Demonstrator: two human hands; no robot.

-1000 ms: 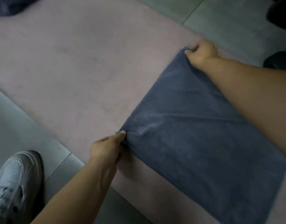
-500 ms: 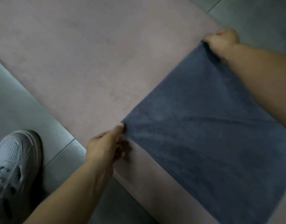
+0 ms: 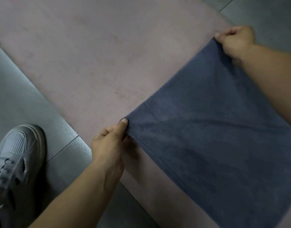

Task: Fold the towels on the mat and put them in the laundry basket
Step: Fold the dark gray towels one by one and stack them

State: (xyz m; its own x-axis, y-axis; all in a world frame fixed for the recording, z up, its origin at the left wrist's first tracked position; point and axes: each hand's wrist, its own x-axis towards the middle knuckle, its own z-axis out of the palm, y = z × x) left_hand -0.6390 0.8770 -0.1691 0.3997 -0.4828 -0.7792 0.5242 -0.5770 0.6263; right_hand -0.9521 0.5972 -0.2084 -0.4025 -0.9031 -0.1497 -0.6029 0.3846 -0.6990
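Blue-grey towel (image 3: 207, 137): lies spread on the mat, covering its right-hand stretch and running out of view at the lower right. Mostly flat, with soft creases fanning from the two held corners. The edge between those corners is pulled straight across the mat's width. A hemmed edge runs from the near corner toward the lower right, just inside the mat's near border.

Left hand (image 3: 108, 143): pinches the towel corner by the mat's near edge. The thumb (image 3: 124, 122) lies on top of the cloth and the other fingers are curled beneath it.

Right hand (image 3: 235, 40): grips the towel corner at the mat's far edge, fingers curled round a small bunch of cloth. Its forearm crosses above the towel.

Mat (image 3: 100, 55): pinkish, finely ribbed, laid diagonally on the floor.

Floor tiles (image 3: 18, 96): grey, showing along the mat's near side and again beyond its far side.

Sneaker (image 3: 18, 155): pale grey, laced, with a mesh toe panel. It stands on the tiles off the mat's near side, well apart from the towel.
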